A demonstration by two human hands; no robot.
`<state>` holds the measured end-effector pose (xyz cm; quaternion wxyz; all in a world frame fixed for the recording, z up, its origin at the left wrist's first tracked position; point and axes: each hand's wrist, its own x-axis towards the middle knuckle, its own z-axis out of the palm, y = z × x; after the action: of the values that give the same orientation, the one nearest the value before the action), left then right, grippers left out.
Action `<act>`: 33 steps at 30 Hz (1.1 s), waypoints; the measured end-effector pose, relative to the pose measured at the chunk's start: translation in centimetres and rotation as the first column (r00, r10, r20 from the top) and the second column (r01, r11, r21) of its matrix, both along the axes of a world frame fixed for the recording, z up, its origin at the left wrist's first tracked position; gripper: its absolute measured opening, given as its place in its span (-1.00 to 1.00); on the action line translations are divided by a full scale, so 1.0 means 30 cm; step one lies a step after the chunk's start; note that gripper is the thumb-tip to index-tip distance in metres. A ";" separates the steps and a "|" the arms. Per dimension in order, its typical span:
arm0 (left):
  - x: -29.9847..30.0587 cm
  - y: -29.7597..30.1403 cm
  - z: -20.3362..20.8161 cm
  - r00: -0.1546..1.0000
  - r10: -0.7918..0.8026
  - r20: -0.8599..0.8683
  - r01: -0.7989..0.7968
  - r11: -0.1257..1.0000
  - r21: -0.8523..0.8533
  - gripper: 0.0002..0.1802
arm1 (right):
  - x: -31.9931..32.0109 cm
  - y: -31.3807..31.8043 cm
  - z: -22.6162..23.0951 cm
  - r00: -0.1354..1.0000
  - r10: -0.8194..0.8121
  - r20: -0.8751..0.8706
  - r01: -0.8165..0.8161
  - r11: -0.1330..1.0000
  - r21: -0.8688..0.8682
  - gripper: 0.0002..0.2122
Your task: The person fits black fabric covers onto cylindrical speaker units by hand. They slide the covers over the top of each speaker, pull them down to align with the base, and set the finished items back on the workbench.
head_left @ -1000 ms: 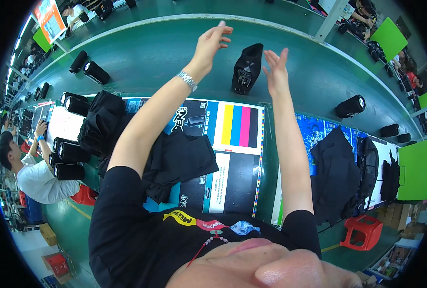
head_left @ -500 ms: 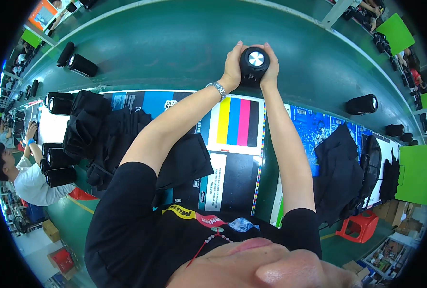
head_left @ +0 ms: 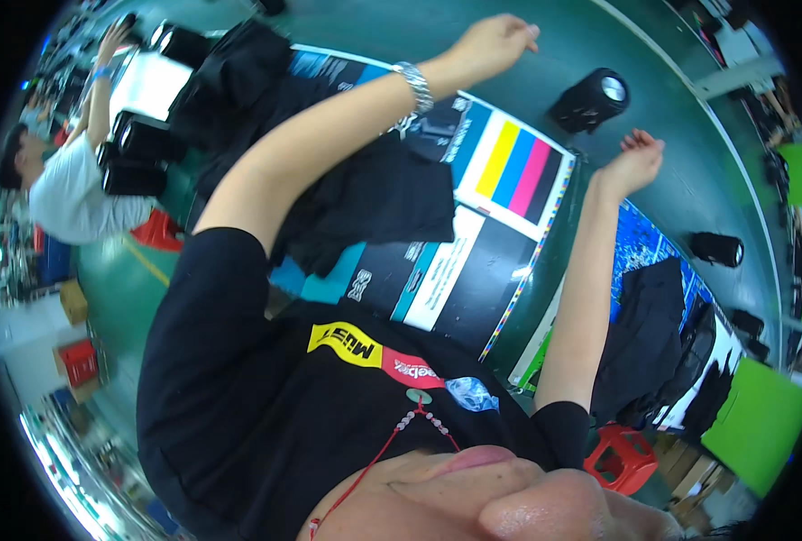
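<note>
A black cylindrical speaker (head_left: 590, 99) with a silver disc on its end rests on the green bench, between my hands and touched by neither. My left hand (head_left: 495, 45), with a metal watch band at its wrist, hovers left of the speaker, its fingers loosely bent and nothing visible in them. To the speaker's lower right is my right hand (head_left: 633, 164), half curled with gaps between the fingers, holding nothing. Below the speaker, a printed sheet (head_left: 559, 187) with yellow, blue, pink and black bars covers part of the bench. Black cloth pouches (head_left: 392, 185) lie under and beside my left forearm.
Another black speaker (head_left: 716, 249) is at the right, near a black cloth heap (head_left: 640, 316). Several speakers (head_left: 148, 140) stand at the left beside a co-worker in a white shirt (head_left: 76, 194). A red stool (head_left: 624, 460) and a green board (head_left: 757, 410) are at lower right.
Both hands have let go of the speaker and moved apart; it now sits on the bench. The whole view has turned, shifting the bench and sheets.
</note>
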<state>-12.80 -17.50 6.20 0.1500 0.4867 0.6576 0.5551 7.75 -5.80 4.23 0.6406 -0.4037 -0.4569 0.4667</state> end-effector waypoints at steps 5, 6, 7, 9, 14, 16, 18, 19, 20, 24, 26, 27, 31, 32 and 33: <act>-0.117 -0.408 0.090 0.993 0.012 0.115 -0.017 0.999 0.044 -0.66 | -0.034 -0.429 -0.001 0.603 0.490 0.630 -0.736 0.647 0.201 -0.81; -0.094 -0.506 0.091 0.997 0.068 0.048 -0.068 0.998 -0.001 -0.65 | -0.040 -0.560 0.043 0.454 0.574 0.681 -0.829 0.552 0.087 -0.59; -0.060 -0.585 0.104 0.993 0.114 -0.030 -0.115 0.993 -0.039 -0.65 | -0.053 -0.624 0.022 0.386 0.626 0.677 -0.902 0.409 0.136 -0.39; -0.004 -0.724 0.072 0.991 0.135 0.023 -0.134 0.990 -0.053 -0.68 | -0.064 -0.714 0.030 0.293 0.389 0.873 -0.944 0.260 0.201 -0.35; 0.118 -0.872 -0.064 0.990 0.120 0.077 -0.118 0.993 -0.032 -0.74 | -0.096 -0.699 -0.051 0.403 0.483 0.777 -0.901 0.358 0.245 -0.73; 0.153 -0.898 -0.084 0.990 0.106 -0.096 -0.112 0.992 -0.061 -0.71 | -0.070 -0.687 -0.069 0.407 0.455 0.792 -0.892 0.384 0.238 -0.77; 0.160 -0.905 -0.102 0.934 0.091 -0.346 -0.105 0.994 -0.020 -0.60 | -0.064 -0.674 -0.082 0.365 0.450 0.815 -0.910 0.355 0.212 -0.76; 0.171 -0.908 -0.100 0.913 0.086 -0.399 -0.114 0.992 -0.047 -0.56 | -0.060 -0.678 -0.075 0.343 0.443 0.828 -0.921 0.333 0.203 -0.76; 0.174 -0.911 -0.097 0.911 0.075 -0.406 -0.123 0.988 -0.094 -0.53 | -0.054 -0.684 -0.063 0.350 0.407 0.844 -0.923 0.305 0.236 -0.75; 0.184 -0.915 -0.089 0.837 0.017 -0.547 -0.117 0.982 -0.149 -0.41 | -0.037 -0.652 -0.062 0.298 0.377 0.877 -0.941 0.268 0.204 -0.73; 0.194 -0.916 -0.078 0.833 0.004 -0.554 -0.118 0.978 -0.170 -0.33 | -0.025 -0.608 -0.059 0.343 0.385 0.857 -0.921 0.319 0.226 -0.74; 0.197 -0.914 -0.071 0.831 0.007 -0.556 -0.122 0.978 -0.170 -0.32 | -0.018 -0.588 -0.061 0.374 0.394 0.840 -0.903 0.360 0.233 -0.75; 0.200 -0.908 -0.081 0.831 0.011 -0.557 -0.141 0.972 -0.190 -0.29 | 0.002 -0.553 0.010 0.463 0.871 -0.165 -0.882 0.434 -0.185 -0.80; 0.200 -0.908 -0.082 0.829 0.018 -0.560 -0.152 0.969 -0.193 -0.31 | 0.012 -0.540 0.017 0.439 0.857 -0.270 -0.897 0.403 -0.178 -0.75; 0.200 -0.905 -0.083 0.827 0.026 -0.562 -0.163 0.967 -0.196 -0.32 | 0.013 -0.529 0.003 0.441 0.854 -0.276 -0.897 0.406 -0.175 -0.75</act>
<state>-6.80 -44.65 3.72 -0.0185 0.5721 0.7572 0.3148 8.13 -21.69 4.32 0.2630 -0.1605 -0.4776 0.8228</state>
